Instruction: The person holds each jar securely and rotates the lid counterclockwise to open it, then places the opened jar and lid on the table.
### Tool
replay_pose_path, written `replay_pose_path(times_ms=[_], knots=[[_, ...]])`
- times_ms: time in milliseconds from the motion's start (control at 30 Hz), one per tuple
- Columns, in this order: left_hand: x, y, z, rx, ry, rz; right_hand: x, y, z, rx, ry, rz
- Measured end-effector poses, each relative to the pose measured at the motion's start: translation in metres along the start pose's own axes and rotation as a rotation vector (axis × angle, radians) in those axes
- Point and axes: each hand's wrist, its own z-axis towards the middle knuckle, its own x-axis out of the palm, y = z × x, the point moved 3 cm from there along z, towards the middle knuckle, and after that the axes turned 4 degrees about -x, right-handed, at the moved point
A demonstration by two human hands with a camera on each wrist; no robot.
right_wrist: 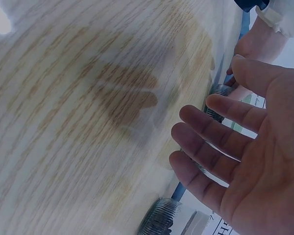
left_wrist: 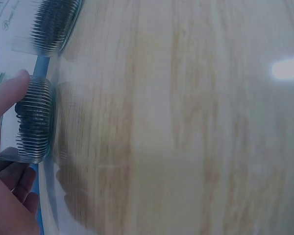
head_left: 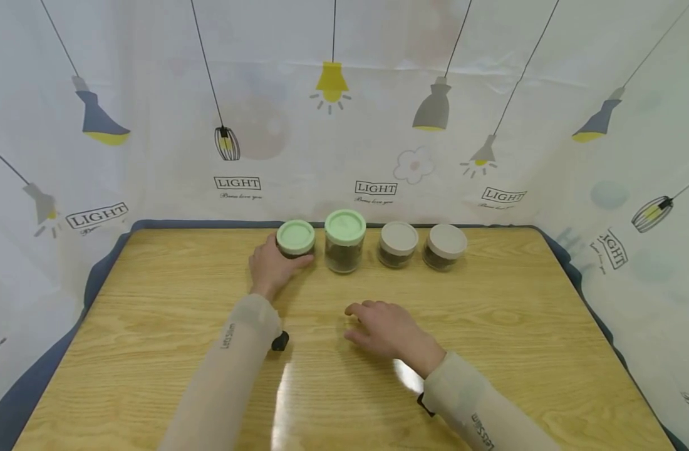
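At the far edge of the worktop [head_left: 170,313], I see the left hand [head_left: 270,266] gripping the short green-lidded jar [head_left: 295,236]; the right hand [head_left: 388,329] hovers loose-fingered, holding nothing. I judge the step as grasping; moving on calls for a steady, upright hold

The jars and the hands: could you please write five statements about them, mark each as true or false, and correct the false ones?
1. The left hand grips the leftmost jar. True.
2. The tallest jar has a green lid. True.
3. The right hand touches the tallest jar. False: the right hand is apart from every jar and holds nothing.
4. All four jars have green lids. False: the two rightmost jars have beige lids.
5. The jars stand in a row on the table. True.
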Motion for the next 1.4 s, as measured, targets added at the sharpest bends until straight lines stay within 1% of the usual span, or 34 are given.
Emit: replay_pose_path(times_ms=[133,333,433,567,700,900,1000,1133,1267,1400], knots=[[-0.002,0.005,0.000,0.002,0.006,0.002,0.000,0.001,0.000,0.003,0.009,0.002],[-0.006,0.013,-0.001,0.010,0.020,-0.025,-0.001,0.004,-0.001,-0.003,0.011,0.004],[-0.009,0.015,-0.003,0.023,0.034,-0.033,-0.002,0.005,-0.001,-0.006,0.009,0.006],[-0.015,0.015,-0.008,0.046,0.053,-0.038,-0.002,0.005,-0.001,-0.004,0.008,0.009],[-0.020,0.015,-0.016,0.078,0.077,-0.041,-0.001,0.006,0.000,-0.002,0.008,0.019],[-0.026,0.014,-0.032,0.163,0.112,-0.018,0.001,0.005,0.000,-0.007,0.002,0.017],[-0.028,0.014,-0.040,0.192,0.144,-0.035,0.003,0.004,0.000,-0.005,0.000,0.014],[-0.028,0.015,-0.051,0.221,0.185,-0.040,0.004,0.003,0.000,0.001,0.006,0.028],[-0.024,0.016,-0.062,0.263,0.208,0.003,0.002,0.002,-0.002,0.004,0.011,0.028],[-0.022,0.016,-0.077,0.293,0.248,0.014,-0.001,0.001,-0.003,0.015,0.018,0.040]])
